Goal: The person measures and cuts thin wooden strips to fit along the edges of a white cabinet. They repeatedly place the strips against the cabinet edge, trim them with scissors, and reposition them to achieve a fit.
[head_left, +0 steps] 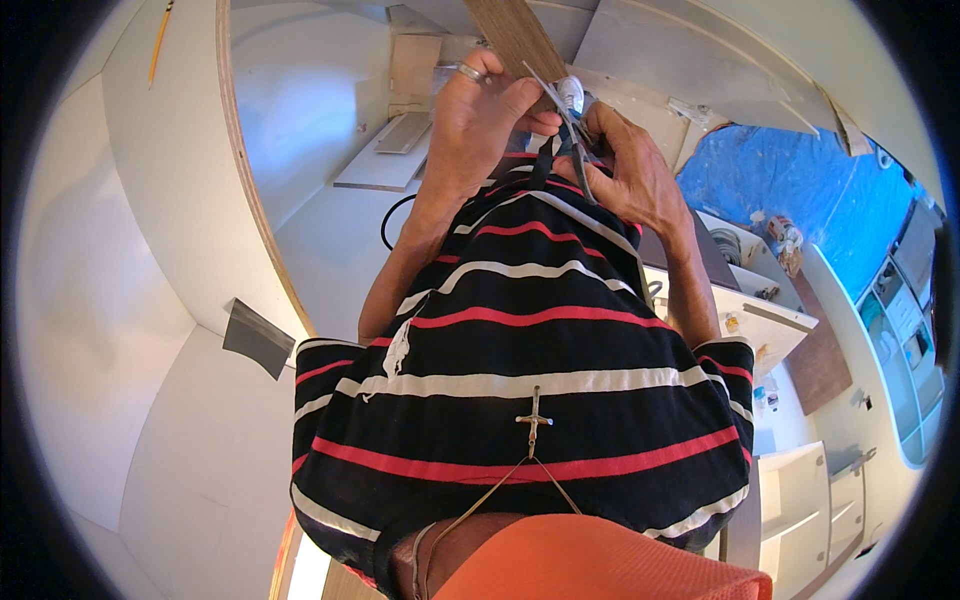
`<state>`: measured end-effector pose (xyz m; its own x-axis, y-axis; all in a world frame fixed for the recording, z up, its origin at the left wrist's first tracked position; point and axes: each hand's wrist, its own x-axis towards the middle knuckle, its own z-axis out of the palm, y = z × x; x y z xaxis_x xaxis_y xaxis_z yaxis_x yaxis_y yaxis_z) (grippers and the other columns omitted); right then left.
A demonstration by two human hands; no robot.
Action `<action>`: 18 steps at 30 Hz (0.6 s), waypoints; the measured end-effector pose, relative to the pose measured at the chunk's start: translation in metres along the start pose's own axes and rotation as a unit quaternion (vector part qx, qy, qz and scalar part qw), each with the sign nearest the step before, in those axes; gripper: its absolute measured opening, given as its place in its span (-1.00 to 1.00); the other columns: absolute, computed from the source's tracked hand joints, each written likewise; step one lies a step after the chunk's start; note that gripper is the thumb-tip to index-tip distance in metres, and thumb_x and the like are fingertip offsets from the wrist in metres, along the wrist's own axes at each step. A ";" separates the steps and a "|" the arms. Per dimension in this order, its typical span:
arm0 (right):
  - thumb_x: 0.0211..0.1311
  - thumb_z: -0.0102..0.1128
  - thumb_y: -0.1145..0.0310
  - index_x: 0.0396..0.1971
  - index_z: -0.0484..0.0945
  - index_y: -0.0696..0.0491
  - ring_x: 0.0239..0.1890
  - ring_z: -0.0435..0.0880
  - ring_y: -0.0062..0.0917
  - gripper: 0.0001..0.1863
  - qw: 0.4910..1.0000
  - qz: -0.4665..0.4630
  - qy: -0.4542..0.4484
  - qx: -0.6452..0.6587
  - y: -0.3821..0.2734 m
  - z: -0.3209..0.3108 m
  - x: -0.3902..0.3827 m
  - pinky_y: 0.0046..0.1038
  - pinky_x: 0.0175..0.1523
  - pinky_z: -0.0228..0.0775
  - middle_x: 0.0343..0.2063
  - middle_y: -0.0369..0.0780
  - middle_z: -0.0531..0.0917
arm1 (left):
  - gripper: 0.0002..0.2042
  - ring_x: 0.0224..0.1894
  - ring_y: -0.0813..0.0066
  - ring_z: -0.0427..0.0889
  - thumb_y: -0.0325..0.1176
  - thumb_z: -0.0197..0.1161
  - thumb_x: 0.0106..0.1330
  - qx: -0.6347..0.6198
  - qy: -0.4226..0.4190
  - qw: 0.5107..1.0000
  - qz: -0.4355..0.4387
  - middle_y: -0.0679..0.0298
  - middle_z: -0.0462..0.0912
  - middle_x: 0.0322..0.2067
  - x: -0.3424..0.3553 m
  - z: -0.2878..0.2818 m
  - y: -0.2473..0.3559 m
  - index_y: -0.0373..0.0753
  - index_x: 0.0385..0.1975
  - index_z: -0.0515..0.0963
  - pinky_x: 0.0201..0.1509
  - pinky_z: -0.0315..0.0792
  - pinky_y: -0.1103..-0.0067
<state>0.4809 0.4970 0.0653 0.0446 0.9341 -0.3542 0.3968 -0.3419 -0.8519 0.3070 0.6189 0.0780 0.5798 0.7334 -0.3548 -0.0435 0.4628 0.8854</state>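
Observation:
My right hand (632, 165) is wrapped round what looks like a pair of scissors (549, 90), its narrow grey blades pointing up and to the left. Close beside it, my left hand (470, 125) has a ring on one finger and its fingers curled in, the thumb near the blades. What these fingers hold, if anything, is hidden. A dark strap-like piece (543, 165) hangs below, between the hands. Just beyond the fingertips lies the end of a wood-grain strip (518, 38); whether the left hand touches it I cannot tell. Both hands are in front of my striped shirt.
A pale curved panel (190, 130) rises at left, with a pencil (160, 45) on it. Loose boards (375, 165) lie beyond the left arm. At right are a blue sheet (790, 185), an open white drawer unit (755, 290) and a brown board (815, 350).

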 end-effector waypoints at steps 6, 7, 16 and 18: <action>0.15 0.20 0.11 -0.24 0.39 0.16 -0.27 0.57 0.09 -0.59 1.000 0.005 -0.016 -0.002 0.001 -0.001 0.001 -0.04 -0.12 0.38 -0.38 0.09 0.56 | -0.87 -0.30 0.42 0.77 -0.47 0.19 0.48 0.001 -0.001 1.000 -0.001 0.07 0.71 -0.21 0.001 -0.002 -0.001 -0.35 -0.09 0.44 -0.20 0.74 0.56; 0.15 0.20 0.11 -0.24 0.39 0.16 -0.27 0.57 0.10 -0.59 1.000 0.006 -0.016 0.000 0.001 0.000 0.001 -0.04 -0.12 0.38 -0.38 0.10 0.56 | -0.86 -0.30 0.42 0.77 -0.47 0.19 0.48 -0.003 -0.002 1.000 -0.001 0.07 0.71 -0.21 0.001 -0.002 -0.001 -0.35 -0.09 0.44 -0.20 0.74 0.56; 0.14 0.23 0.12 -0.26 0.41 0.18 -0.32 0.58 0.06 -0.59 1.000 -0.003 -0.008 0.001 -0.001 0.004 0.002 -0.06 -0.15 0.39 -0.42 0.08 0.56 | -0.85 -0.31 0.41 0.78 -0.45 0.20 0.48 0.007 -0.004 1.000 -0.011 0.06 0.71 -0.22 -0.003 -0.007 -0.002 -0.34 -0.09 0.43 -0.20 0.74 0.55; 0.13 0.23 0.12 -0.26 0.42 0.18 -0.33 0.58 0.04 -0.59 1.000 -0.008 -0.002 -0.005 0.000 0.004 0.002 -0.07 -0.16 0.39 -0.43 0.07 0.56 | -0.85 -0.31 0.41 0.78 -0.44 0.20 0.48 0.007 -0.010 1.000 -0.012 0.06 0.71 -0.23 -0.003 -0.007 -0.003 -0.34 -0.09 0.43 -0.20 0.74 0.55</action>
<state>0.4774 0.4982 0.0628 0.0337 0.9393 -0.3414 0.4063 -0.3250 -0.8540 0.2995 0.6185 0.0743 0.5962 0.7123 -0.3705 -0.0178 0.4731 0.8808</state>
